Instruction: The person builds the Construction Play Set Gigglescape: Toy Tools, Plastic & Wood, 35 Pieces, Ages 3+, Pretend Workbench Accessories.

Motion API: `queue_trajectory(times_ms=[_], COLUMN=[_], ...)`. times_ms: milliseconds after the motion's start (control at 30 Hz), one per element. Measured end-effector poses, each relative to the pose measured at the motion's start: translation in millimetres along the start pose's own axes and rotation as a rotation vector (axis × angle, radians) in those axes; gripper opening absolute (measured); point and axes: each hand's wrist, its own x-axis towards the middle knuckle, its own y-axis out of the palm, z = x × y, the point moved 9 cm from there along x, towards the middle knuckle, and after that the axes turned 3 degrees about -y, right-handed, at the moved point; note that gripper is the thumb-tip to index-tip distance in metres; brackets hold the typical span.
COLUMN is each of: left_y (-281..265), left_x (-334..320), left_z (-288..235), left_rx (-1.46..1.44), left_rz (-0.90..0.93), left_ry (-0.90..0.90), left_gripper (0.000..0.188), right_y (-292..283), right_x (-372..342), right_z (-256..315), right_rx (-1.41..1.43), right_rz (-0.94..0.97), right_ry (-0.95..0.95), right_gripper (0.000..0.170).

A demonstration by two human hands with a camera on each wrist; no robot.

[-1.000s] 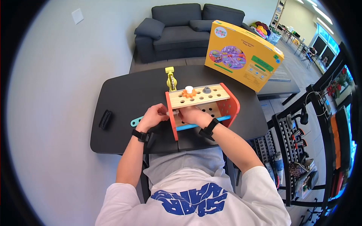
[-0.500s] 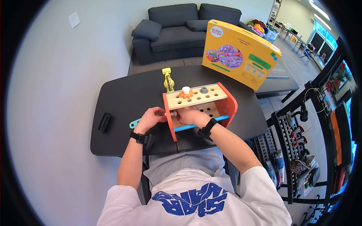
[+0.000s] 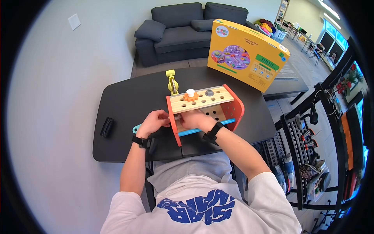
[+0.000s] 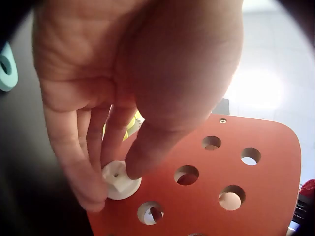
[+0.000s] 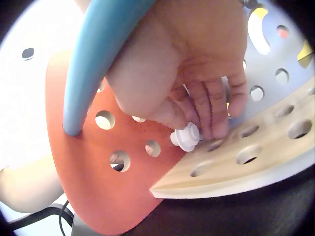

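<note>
A toy workbench [image 3: 200, 99] with red side panels and a wooden top stands on the black table. At the outer face of its left red panel [image 4: 206, 162], my left hand [image 3: 153, 121] pinches a white plastic bolt [image 4: 122, 181] between thumb and fingers. Its head is hexagonal on a round flange. My right hand [image 3: 193, 118] reaches inside the bench, under the top and past the blue rod [image 5: 91, 64]. Its thumb and fingertips hold a white flanged plastic piece [image 5: 187, 136] near the inner face of the same panel.
On the bench top sit an orange gear [image 3: 191, 97] with a white cap and a grey knob [image 3: 209, 93]. Behind stands a lime-green toy tool [image 3: 173, 84]. A teal strip [image 3: 136, 128] and a black case [image 3: 107, 127] lie left. A yellow box [image 3: 249, 54] stands at the back right.
The head view has shifted slightly, moving the bench a little left in the picture. Both hands stay at the left red panel with only small finger movements.
</note>
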Motion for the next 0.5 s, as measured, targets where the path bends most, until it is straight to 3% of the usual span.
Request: queue_trajectory(times_ms=[100, 300, 400, 500], left_y=[-1.2, -2.5, -6.7, -6.8], left_x=[0.6, -5.0, -5.2, -3.9], left_z=[1.8, -6.2, -5.2, 1.5], left_rx=[0.068, 0.089, 0.061, -0.046], left_rz=[-0.059, -0.103, -0.115, -0.108], left_ry=[0.102, 0.059, 0.115, 0.112], left_gripper=[0.018, 0.014, 0.01, 0.011], right_y=[-2.2, 5.3, -2.8, 5.1], right_x=[-1.4, 5.3, 1.3, 4.3], right_z=[2.0, -4.5, 0.5, -6.6], right_rx=[-0.018, -0.032, 0.005, 0.002], right_rz=[0.035, -0.085, -0.011, -0.066], right_ry=[0.018, -0.035, 0.024, -0.006], right_gripper=[0.025, 0.032, 0.031, 0.029])
